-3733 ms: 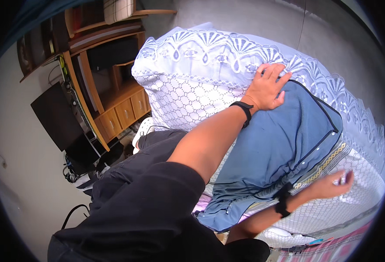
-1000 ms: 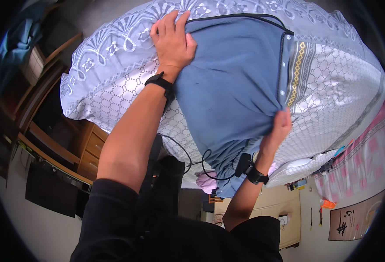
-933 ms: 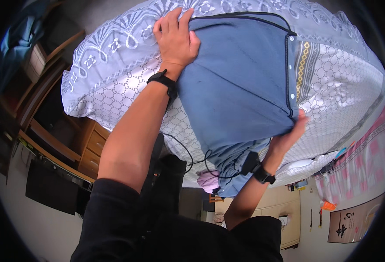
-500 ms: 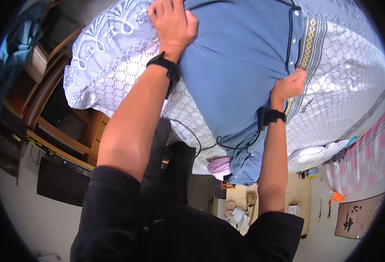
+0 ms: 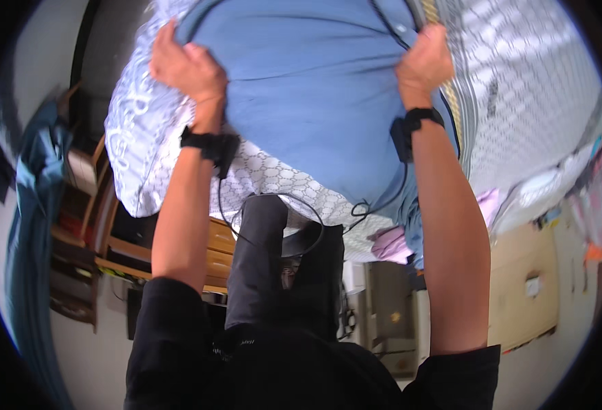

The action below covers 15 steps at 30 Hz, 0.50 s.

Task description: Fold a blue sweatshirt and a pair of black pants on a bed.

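Observation:
A blue garment (image 5: 314, 102) with dark piping and a snap-button front edge lies spread over the patterned white bedding (image 5: 519, 96). My left hand (image 5: 190, 74) closes on its left edge, by a dark trim band; the fingertips are partly blurred. At the opposite edge, my right hand (image 5: 425, 65) grips the piped front in a fist. Faint creases run across the cloth between the two hands. The lower part of the garment bunches near my right forearm, beside a pink cloth (image 5: 392, 246).
Black bands with small boxes sit on both wrists, and a loose black cable (image 5: 321, 219) hangs across my lap. To the left are wooden drawers (image 5: 220, 256), a wooden chair and a teal curtain (image 5: 31, 225). The bed edge runs before my legs (image 5: 260, 253).
My left hand has moved left onto the garment's edge. My right hand has moved up and slightly left along the piped front. The view has shifted, and the cloth looks more spread.

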Motion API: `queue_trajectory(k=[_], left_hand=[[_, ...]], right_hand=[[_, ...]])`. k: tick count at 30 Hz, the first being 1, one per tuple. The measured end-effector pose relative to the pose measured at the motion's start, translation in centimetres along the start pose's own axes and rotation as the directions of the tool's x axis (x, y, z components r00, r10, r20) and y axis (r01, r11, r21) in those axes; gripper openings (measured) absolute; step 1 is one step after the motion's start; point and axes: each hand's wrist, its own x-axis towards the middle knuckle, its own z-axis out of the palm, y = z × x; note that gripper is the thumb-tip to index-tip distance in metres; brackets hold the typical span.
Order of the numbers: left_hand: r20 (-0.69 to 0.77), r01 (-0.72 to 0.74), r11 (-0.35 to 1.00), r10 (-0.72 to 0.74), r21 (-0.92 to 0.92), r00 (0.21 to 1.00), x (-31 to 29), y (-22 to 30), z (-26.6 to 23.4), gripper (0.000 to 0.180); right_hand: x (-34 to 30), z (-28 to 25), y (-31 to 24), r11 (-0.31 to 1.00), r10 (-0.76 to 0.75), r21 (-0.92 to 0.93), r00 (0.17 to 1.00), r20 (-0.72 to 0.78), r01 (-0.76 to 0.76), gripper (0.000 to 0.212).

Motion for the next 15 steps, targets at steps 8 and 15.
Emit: queue_trajectory(k=[8, 15], left_hand=[[0.035, -0.062, 0.995, 0.059, 0.084, 0.998, -0.8, -0.5, 0.5, 0.065], [0.016, -0.164, 0.964, 0.165, 0.209, 0.986, 0.2, -5.5, 0.5, 0.063]], right_hand=[[0.0, -1.0, -0.2, 0.993, 0.035, 0.111, 0.999, -0.009, -0.034, 0.013], [0.0, 0.4, -1.0, 0.962, 0.145, 0.259, 0.97, -0.196, -0.092, 0.017]])
